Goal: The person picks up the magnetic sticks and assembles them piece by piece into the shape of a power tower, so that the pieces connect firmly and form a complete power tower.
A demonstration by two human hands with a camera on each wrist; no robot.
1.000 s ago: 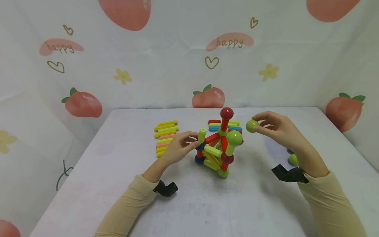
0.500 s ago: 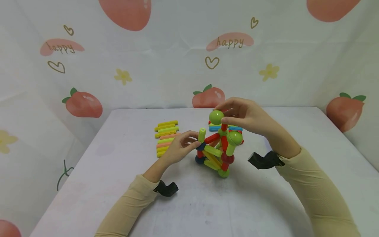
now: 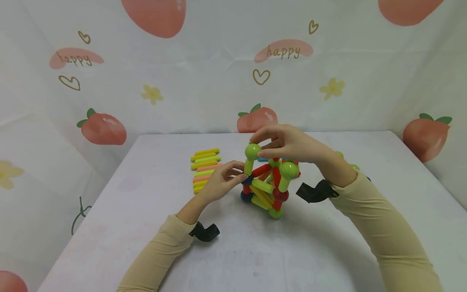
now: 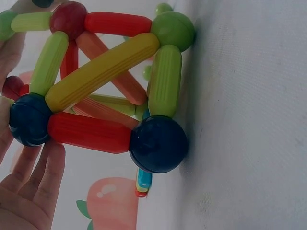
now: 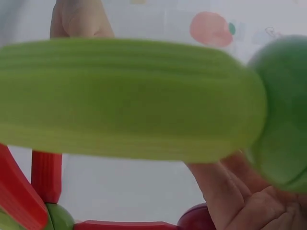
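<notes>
A frame of magnetic rods and balls stands on the table; one of its light green rods faces me. My left hand holds a navy ball at the frame's upper left corner between thumb and fingers. From that ball an upright light green rod rises. At its top, my right hand pinches a green ball. The left wrist view shows a yellow rod running diagonally and a lower navy ball. Close up, a green rod fills much of the right wrist view.
Loose yellow, green and orange rods lie in a column left of the frame. Blue rods show behind it, partly covered. Several loose balls sit to the right, partly hidden by my right arm. A printed cloth hangs behind the table.
My right hand has carried the green ball leftward from the frame's right side, past the red-topped post, and down onto the upright green rod. The left hand has stayed put.
</notes>
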